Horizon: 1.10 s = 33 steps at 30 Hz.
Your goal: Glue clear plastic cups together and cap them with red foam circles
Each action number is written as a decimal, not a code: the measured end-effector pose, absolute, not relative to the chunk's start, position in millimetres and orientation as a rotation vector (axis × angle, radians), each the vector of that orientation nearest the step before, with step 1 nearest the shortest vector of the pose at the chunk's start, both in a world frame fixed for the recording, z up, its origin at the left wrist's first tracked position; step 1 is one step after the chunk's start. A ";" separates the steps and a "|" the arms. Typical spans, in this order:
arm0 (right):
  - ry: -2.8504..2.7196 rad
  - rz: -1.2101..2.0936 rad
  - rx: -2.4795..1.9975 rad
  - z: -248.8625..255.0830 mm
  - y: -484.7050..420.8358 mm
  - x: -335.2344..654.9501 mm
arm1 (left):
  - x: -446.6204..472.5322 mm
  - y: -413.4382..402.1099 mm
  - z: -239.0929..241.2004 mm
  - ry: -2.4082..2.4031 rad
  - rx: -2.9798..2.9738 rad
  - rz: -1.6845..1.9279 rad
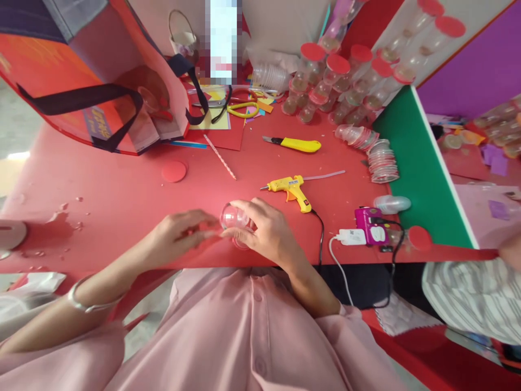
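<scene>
My right hand (266,228) is closed around a clear plastic cup (234,217) near the front edge of the red table. The cup lies tilted under its fingers, and part of it is hidden by them. Just left of it is my left hand (181,236), fingers stretched toward the cup and thumb apart; its fingertips are blurred, and I see nothing held in it. Beyond my right hand a yellow glue gun (291,187) lies on its side, a glue stick (325,176) poking out of its back.
A yellow utility knife (301,145), scissors (244,108) and a patterned straw (220,156) lie farther back. A red disc (174,171) sits left. Red-topped cup assemblies (313,70) stand behind. A green divider (423,163) and pink power adapter (368,220) are right; a large bag (93,70) is left.
</scene>
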State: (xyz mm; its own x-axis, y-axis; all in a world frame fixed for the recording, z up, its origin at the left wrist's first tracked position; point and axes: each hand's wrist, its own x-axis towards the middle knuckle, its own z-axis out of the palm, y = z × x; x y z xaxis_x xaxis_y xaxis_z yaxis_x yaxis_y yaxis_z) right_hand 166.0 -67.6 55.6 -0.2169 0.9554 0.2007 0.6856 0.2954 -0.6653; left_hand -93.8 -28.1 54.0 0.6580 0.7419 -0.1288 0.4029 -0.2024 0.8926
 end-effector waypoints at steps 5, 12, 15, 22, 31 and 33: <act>-2.076 0.524 -1.504 61.1 -66.7 169.7 | -39.7 4.4 31.8 0.668 1.236 0.578; -1.887 0.384 -1.753 65.5 21.3 243.1 | -17.2 24.4 26.4 0.674 0.991 0.825; -1.905 0.074 -2.197 51.9 75.4 268.8 | -20.6 23.8 23.6 0.678 0.974 0.818; -2.040 -0.041 -2.475 32.8 110.6 281.7 | -17.0 19.6 15.0 0.735 0.955 0.942; -1.778 0.003 -2.025 64.1 -11.7 249.9 | -17.3 13.2 20.0 0.811 0.903 0.942; -1.757 -0.031 -2.142 49.4 -42.5 241.6 | -19.1 12.9 17.4 0.832 0.907 0.941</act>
